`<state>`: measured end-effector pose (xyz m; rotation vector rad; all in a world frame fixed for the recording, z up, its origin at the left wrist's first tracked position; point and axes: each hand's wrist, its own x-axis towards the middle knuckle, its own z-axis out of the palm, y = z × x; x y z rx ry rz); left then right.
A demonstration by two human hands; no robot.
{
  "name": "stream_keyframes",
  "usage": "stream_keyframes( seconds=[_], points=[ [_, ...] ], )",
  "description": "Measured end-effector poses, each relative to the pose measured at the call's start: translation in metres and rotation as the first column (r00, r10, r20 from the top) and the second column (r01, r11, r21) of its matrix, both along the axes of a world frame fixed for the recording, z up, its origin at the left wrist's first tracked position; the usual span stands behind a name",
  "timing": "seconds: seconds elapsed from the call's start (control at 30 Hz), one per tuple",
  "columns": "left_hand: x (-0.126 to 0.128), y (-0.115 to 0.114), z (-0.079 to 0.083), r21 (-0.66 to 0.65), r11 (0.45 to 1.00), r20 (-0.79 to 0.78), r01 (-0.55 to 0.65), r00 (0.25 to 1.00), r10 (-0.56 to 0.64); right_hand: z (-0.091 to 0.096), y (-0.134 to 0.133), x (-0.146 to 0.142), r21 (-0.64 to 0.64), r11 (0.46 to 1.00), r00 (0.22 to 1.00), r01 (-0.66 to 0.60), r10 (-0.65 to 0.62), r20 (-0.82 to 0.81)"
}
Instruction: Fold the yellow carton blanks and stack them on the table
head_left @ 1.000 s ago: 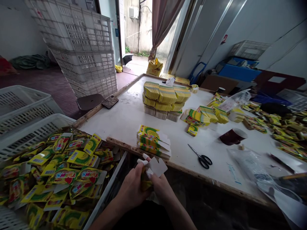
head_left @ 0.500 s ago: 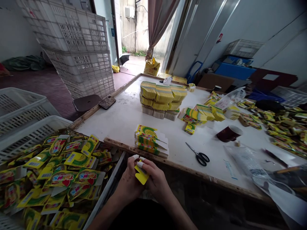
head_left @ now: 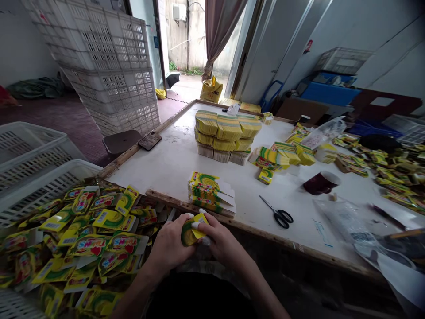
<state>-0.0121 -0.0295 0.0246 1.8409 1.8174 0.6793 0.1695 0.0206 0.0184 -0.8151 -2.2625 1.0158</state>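
Observation:
Between my two hands, just off the table's front edge, is a small yellow and green printed box [head_left: 190, 234]. My left hand [head_left: 171, 243] grips its left side, and my right hand [head_left: 219, 235] holds it from the right with the thumb over its front. White coverings wrap some of my fingertips. Right behind my hands, a stack of flat printed cartons [head_left: 209, 192] with white flaps lies on the table edge. At lower left, a white crate [head_left: 71, 170] is heaped with similar cartons [head_left: 88, 246].
Banded carton bundles [head_left: 226, 135] stand stacked mid-table [head_left: 159, 173]. Black-handled scissors [head_left: 280, 217] and a dark mug [head_left: 320, 182] lie to the right, near a clear plastic bag [head_left: 345, 221]. A phone [head_left: 150, 141] rests at the left edge. Tall crates [head_left: 109, 71] stand behind.
Both hands have turned the box, so its green printed face now shows instead of the plain yellow flap. The view has shifted slightly.

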Motion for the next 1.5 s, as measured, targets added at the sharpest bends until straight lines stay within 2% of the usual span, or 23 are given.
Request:
stream_keyframes(
  seconds=[0.1,0.2,0.3,0.53,0.6,0.73,0.8,0.83,0.87,0.9,0.93,1.0,1.03,1.07,1.1,1.13,1.2,1.27,1.37,1.5],
  points=[
    [0.001,0.003,0.004,0.013,0.999,0.004,0.048,0.999,-0.048,0.01,0.005,0.005,-0.054,0.996,0.997,-0.065,0.062,-0.053],
    [0.004,0.006,0.005,0.051,0.998,-0.013,0.033,0.999,-0.032,0.005,0.001,0.0,-0.055,0.998,0.996,0.031,-0.036,-0.085],
    [0.003,0.007,0.006,0.034,0.999,-0.014,-0.003,1.0,0.004,-0.002,-0.004,-0.008,-0.041,0.993,0.991,0.112,-0.115,-0.07],
    [-0.004,0.005,0.008,-0.028,0.996,0.069,0.085,0.994,-0.083,0.014,0.004,0.004,-0.067,0.994,0.996,-0.091,0.091,-0.003],
    [-0.003,0.007,0.01,-0.024,0.997,0.051,0.072,0.996,-0.071,0.01,0.0,0.003,-0.07,0.996,0.998,-0.057,0.056,-0.017],
    [0.001,0.007,0.012,0.002,0.998,0.032,0.056,0.998,-0.056,-0.008,-0.017,-0.011,-0.105,0.984,0.985,0.144,-0.153,-0.081],
    [0.002,0.005,0.009,-0.004,1.0,0.113,0.013,0.994,-0.013,-0.014,-0.018,-0.018,-0.086,0.976,0.974,0.198,-0.205,-0.091],
    [0.001,0.004,0.006,-0.008,0.999,0.206,-0.032,0.978,0.033,-0.014,-0.015,-0.019,-0.069,0.977,0.973,0.2,-0.207,-0.101],
    [0.0,0.003,0.003,-0.012,0.995,0.341,-0.098,0.935,0.096,-0.013,-0.009,-0.019,-0.05,0.977,0.971,0.208,-0.212,-0.112],
    [-0.002,0.002,-0.001,-0.008,0.982,0.511,-0.187,0.843,0.165,-0.01,0.0,-0.018,-0.023,0.972,0.964,0.235,-0.236,-0.123],
    [-0.005,0.001,-0.006,-0.007,0.954,0.693,-0.301,0.687,0.221,-0.006,0.012,-0.016,0.01,0.961,0.954,0.275,-0.272,-0.13],
    [-0.012,0.001,-0.015,-0.089,0.845,0.939,-0.527,0.238,0.247,0.001,0.04,-0.009,0.133,0.887,0.896,0.443,-0.434,-0.095],
    [-0.015,0.001,-0.019,-0.179,0.784,0.972,-0.594,0.017,0.235,0.004,0.054,-0.006,0.214,0.836,0.861,0.505,-0.507,-0.049],
    [-0.018,0.002,-0.022,-0.281,0.738,0.959,-0.613,-0.159,0.233,0.006,0.067,-0.003,0.295,0.797,0.828,0.527,-0.56,0.035],
    [-0.019,0.003,-0.025,-0.375,0.71,0.926,-0.596,-0.28,0.255,0.006,0.078,-0.002,0.31,0.792,0.818,0.526,-0.571,0.07],
    [-0.019,0.004,-0.027,-0.448,0.703,0.89,-0.552,-0.345,0.297,0.006,0.087,0.0,0.324,0.798,0.817,0.508,-0.566,0.112],
    [-0.015,0.006,-0.028,-0.517,0.729,0.851,-0.448,-0.355,0.386,0.002,0.096,0.0,0.323,0.827,0.83,0.459,-0.53,0.176],
    [-0.007,0.007,-0.027,-0.513,0.777,0.854,-0.365,-0.303,0.422,-0.003,0.097,0.0,0.328,0.847,0.837,0.419,-0.5,0.221],
    [0.005,0.009,-0.027,-0.49,0.817,0.868,-0.303,-0.252,0.427,-0.006,0.093,-0.001,0.334,0.856,0.836,0.395,-0.486,0.255],
    [0.013,0.009,-0.035,-0.449,0.858,0.892,-0.249,-0.177,0.415,-0.002,0.088,-0.002,0.329,0.869,0.844,0.369,-0.462,0.273]
  ],
)
